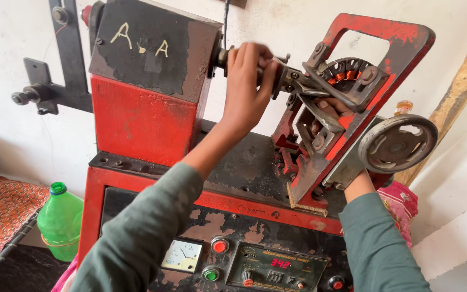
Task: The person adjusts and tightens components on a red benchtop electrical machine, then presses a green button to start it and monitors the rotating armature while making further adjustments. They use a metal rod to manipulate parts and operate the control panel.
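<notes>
A worn red and black winding machine [144, 116] stands in front of me. My left hand [248, 86] is closed around the metal shaft that comes out of the machine's upper box. A red tilted frame [377, 81] on the right carries a round stator with copper coils [346, 73]. My right hand [331, 111] reaches up behind this frame, and only its fingertips show, pressed on the metal clamp arms below the stator. Both my arms wear grey-green sleeves.
A grey handwheel [397, 143] sits at the frame's right. The front panel has a dial gauge [182, 255], a red button [220, 246], a green button [209, 274] and a red digital counter [279, 264]. A green plastic bottle [59, 219] stands at lower left.
</notes>
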`<state>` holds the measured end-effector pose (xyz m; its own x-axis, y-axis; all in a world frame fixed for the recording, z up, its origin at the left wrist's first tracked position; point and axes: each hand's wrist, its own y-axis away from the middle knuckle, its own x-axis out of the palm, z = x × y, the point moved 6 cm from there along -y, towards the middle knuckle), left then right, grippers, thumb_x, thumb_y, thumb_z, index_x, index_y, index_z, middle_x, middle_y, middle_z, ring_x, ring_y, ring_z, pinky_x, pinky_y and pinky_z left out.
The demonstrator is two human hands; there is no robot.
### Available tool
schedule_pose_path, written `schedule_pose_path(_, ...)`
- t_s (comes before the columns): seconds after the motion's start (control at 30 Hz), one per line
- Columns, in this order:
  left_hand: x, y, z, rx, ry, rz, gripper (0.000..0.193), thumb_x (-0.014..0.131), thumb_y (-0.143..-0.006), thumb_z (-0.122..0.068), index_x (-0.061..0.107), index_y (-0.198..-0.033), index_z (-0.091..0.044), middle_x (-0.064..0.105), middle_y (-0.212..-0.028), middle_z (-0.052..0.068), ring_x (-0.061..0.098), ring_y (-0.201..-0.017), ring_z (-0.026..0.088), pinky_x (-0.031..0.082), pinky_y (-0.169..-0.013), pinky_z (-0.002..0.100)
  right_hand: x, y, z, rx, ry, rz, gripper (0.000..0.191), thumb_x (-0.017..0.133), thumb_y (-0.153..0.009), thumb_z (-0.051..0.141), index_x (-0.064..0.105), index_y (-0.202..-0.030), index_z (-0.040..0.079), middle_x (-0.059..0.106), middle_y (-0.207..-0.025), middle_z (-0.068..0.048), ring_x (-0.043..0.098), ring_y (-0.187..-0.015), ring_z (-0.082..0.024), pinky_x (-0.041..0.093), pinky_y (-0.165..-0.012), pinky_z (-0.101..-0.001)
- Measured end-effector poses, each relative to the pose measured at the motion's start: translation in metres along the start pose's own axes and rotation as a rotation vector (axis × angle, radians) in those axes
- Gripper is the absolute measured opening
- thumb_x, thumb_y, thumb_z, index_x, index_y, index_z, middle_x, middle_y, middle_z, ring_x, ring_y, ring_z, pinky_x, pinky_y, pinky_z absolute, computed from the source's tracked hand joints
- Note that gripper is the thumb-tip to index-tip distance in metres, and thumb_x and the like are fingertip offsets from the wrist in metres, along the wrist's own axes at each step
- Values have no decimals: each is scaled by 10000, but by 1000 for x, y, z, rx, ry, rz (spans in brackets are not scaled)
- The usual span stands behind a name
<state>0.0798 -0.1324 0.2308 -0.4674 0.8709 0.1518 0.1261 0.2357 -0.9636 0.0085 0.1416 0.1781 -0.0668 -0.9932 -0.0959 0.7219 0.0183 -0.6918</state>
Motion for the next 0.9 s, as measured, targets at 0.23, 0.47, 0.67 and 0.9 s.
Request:
schedule_pose_path(0.23,-8,25,-6,25,59,-47,113,593,-1046,-7,547,-1149,-8,531,-1039,108,458,-1022,281,421,-937,413,3,4,-1,15,-1,16,326,674,-1022,232,647,-1239,-10,715,-1082,-119,676,-897,-194,582,-780,-343)
schedule_pose_path(0.47,-12,34,-10,67,-31,-23,110,587,-1023,14,550,-1121,-20,539,-1065,119,458,-1096,320,417,-962,440,4,12,-3,49,-4,47,328,670,-1024,233,648,-1242,-11,716,-1080,-119,677,-894,-190,584,-774,-340)
schedule_pose_path(0.67,-22,41,-14,43,-106,50,101,629,-1019,-21,567,-1099,-18,569,-1071,114,467,-1036,312,421,-927,444,5,19,-5,86,1,88,329,667,-1026,235,649,-1244,-12,717,-1079,-120,677,-892,-187,586,-769,-338)
schedule_pose_path(0.9,-16,-33,-19,437,-454,-150,192,588,-1082,-261,567,-955,-119,455,-512,-44,333,-394,110,327,-399,398,6,25,-5,140,1,144,332,663,-1028,236,650,-1247,-14,718,-1078,-121,678,-889,-184,589,-763,-336)
